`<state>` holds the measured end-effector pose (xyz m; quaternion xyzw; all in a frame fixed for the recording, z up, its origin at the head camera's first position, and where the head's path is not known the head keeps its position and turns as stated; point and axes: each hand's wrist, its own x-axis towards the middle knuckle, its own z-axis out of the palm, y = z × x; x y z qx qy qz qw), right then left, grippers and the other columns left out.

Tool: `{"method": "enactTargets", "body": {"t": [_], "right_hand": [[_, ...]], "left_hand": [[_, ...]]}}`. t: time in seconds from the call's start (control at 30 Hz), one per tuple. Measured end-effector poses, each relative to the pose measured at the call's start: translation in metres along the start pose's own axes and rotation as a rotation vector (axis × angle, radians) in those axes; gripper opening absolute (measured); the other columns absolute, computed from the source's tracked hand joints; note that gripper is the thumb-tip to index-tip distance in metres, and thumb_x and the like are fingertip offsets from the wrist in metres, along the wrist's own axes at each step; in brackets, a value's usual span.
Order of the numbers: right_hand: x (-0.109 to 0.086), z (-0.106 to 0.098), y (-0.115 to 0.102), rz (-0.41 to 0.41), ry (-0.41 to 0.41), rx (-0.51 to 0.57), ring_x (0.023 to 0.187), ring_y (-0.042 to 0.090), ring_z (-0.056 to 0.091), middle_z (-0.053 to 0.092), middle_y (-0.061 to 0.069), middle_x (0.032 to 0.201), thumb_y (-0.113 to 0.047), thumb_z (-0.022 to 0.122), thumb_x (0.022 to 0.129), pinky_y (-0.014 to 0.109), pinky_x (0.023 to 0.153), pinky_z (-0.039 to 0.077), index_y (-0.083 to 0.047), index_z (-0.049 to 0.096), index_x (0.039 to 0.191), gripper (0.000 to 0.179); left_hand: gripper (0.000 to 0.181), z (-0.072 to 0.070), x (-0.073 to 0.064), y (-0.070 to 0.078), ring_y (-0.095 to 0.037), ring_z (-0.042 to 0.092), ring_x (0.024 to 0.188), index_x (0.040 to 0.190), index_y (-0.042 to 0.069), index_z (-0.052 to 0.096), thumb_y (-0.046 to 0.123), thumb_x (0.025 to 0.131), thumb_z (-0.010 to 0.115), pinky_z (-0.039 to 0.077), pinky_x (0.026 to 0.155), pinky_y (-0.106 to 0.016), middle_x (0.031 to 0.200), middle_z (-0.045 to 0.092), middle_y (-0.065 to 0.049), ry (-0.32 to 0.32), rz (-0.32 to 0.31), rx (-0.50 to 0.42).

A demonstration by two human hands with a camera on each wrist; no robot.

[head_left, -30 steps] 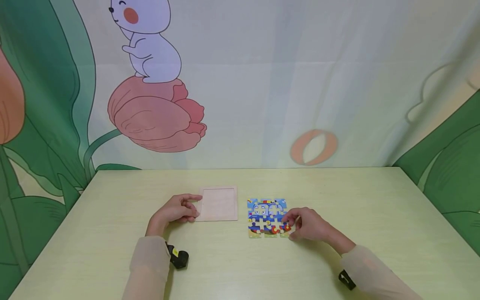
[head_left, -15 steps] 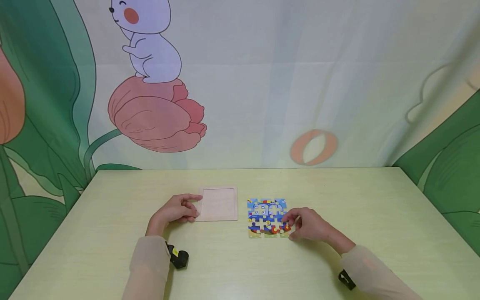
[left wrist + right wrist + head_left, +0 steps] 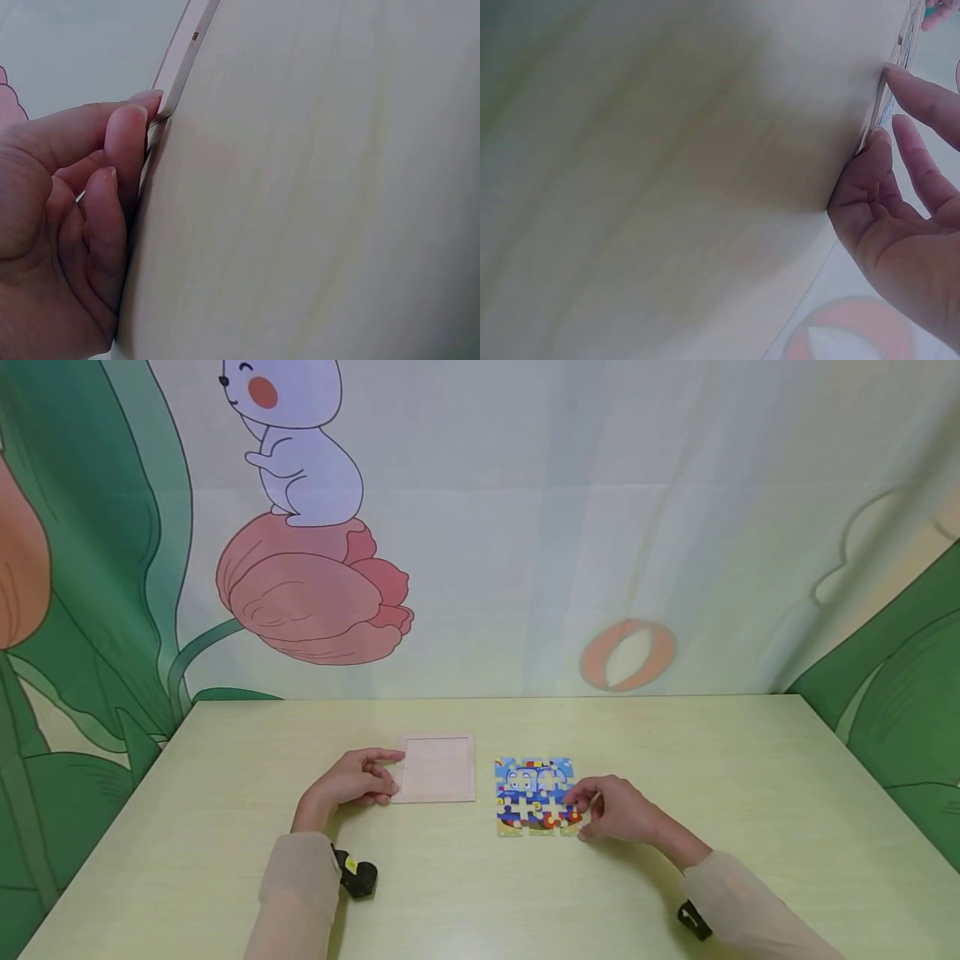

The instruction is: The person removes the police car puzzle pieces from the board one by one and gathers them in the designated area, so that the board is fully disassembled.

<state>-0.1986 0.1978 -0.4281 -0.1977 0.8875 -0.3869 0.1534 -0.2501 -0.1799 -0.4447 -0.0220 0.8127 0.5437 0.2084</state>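
Observation:
A shallow wooden puzzle tray (image 3: 437,768) lies on the table, its recess bare. My left hand (image 3: 352,777) rests at its left edge, index finger and thumb touching the rim a little apart; the other fingers are bent. The tray's corner (image 3: 176,82) shows by the fingertips in the left wrist view. To the right lies a jigsaw puzzle (image 3: 534,795) showing a blue cartoon car with eyes, with cross-shaped gaps between its pieces. My right hand (image 3: 615,810) touches its right side with loosely bent fingers, thumb at the near right corner. The fingers hide part of that edge.
Both lie on a pale wooden table (image 3: 450,893). A curtain (image 3: 480,527) printed with a white animal and flowers hangs behind the far edge. Black wrist cameras, one (image 3: 358,878) at the left sleeve and one (image 3: 693,920) at the right, sit close above the table.

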Motion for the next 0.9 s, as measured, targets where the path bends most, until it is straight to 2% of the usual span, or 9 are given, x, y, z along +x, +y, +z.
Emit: {"method": "enactTargets", "body": {"t": [0.23, 0.4, 0.5, 0.6, 0.77, 0.9], "right_hand": [[-0.003, -0.003, 0.002, 0.001, -0.019, 0.059, 0.060, 0.014, 0.044, 0.052, 0.010, 0.082, 0.002, 0.075, 0.067, 0.022, 0.053, 0.039, 0.001, 0.061, 0.100, 0.035], [-0.007, -0.008, 0.007, 0.005, -0.019, 0.159, 0.061, 0.015, 0.045, 0.053, 0.013, 0.087, 0.002, 0.074, 0.069, 0.022, 0.053, 0.041, 0.004, 0.059, 0.104, 0.038], [-0.009, -0.011, 0.008, 0.016, -0.004, 0.197, 0.064, 0.017, 0.047, 0.053, 0.015, 0.089, 0.001, 0.073, 0.070, 0.022, 0.053, 0.042, 0.005, 0.058, 0.107, 0.040], [-0.014, -0.014, 0.008, 0.030, 0.010, 0.218, 0.066, 0.018, 0.048, 0.052, 0.016, 0.090, -0.002, 0.072, 0.073, 0.023, 0.052, 0.043, 0.006, 0.057, 0.109, 0.041], [-0.026, -0.023, 0.009, 0.031, 0.052, 0.209, 0.073, 0.020, 0.052, 0.053, 0.019, 0.093, -0.006, 0.070, 0.077, 0.024, 0.056, 0.046, 0.008, 0.055, 0.111, 0.039], [-0.034, -0.032, 0.007, 0.013, 0.103, 0.144, 0.083, 0.023, 0.055, 0.054, 0.021, 0.099, -0.007, 0.067, 0.080, 0.025, 0.065, 0.047, 0.007, 0.055, 0.112, 0.037]], "left_hand": [[0.049, 0.001, 0.000, -0.001, -0.013, 0.057, 0.057, 0.128, 0.007, 0.051, 0.002, 0.081, 0.064, 0.040, 0.051, -0.020, 0.078, 0.055, -0.007, -0.006, 0.002, -0.008], [0.052, -0.001, -0.003, 0.001, -0.013, 0.059, 0.059, 0.128, 0.006, 0.050, 0.007, 0.080, 0.068, 0.044, 0.054, -0.019, 0.079, 0.056, -0.007, -0.060, 0.051, -0.045], [0.052, -0.002, -0.003, -0.001, -0.013, 0.060, 0.060, 0.128, 0.006, 0.050, 0.008, 0.080, 0.068, 0.046, 0.056, -0.020, 0.079, 0.058, -0.006, -0.063, 0.053, -0.068], [0.050, -0.003, -0.001, -0.004, -0.013, 0.060, 0.061, 0.129, 0.006, 0.050, 0.007, 0.081, 0.066, 0.046, 0.058, -0.021, 0.079, 0.061, -0.005, -0.034, 0.027, -0.073], [0.048, -0.005, -0.007, -0.005, -0.013, 0.060, 0.065, 0.130, 0.005, 0.049, 0.010, 0.084, 0.063, 0.048, 0.059, -0.024, 0.084, 0.062, -0.007, -0.006, 0.027, -0.017], [0.043, -0.003, -0.022, 0.003, -0.017, 0.060, 0.076, 0.128, 0.005, 0.051, 0.011, 0.086, 0.060, 0.049, 0.063, -0.029, 0.095, 0.058, -0.011, 0.035, 0.100, 0.085]]}}
